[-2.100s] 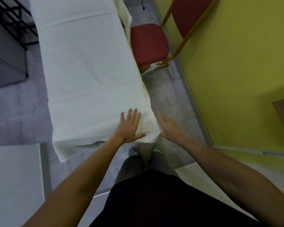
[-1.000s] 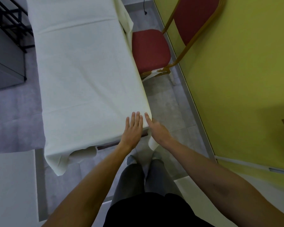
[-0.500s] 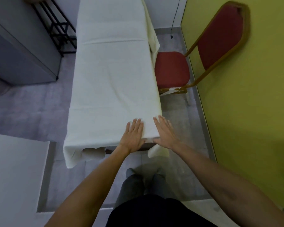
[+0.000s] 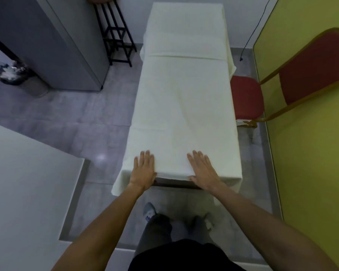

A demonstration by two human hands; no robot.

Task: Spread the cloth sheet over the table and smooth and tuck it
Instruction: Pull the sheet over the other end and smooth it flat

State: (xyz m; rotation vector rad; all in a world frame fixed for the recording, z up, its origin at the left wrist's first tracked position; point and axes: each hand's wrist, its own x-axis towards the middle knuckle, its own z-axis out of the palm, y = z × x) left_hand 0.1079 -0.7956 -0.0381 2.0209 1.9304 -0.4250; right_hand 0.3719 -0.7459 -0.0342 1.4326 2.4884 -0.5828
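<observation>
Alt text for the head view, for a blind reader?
The left hand and right hand lie flat on the near end of a cream cloth sheet covering a long table. A red chair stands to its right.

One cloth sheet (image 4: pixel 184 106), one table (image 4: pixel 174 181), two hands: left hand (image 4: pixel 144 171) and right hand (image 4: pixel 203 172). One red chair (image 4: pixel 247 98), one black rack (image 4: pixel 115 36).

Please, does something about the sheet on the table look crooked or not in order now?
Yes. At the near end the cloth sheet hangs unevenly: its left corner droops low, while between the left hand and the right hand the hem is short and the dark table edge shows.
</observation>
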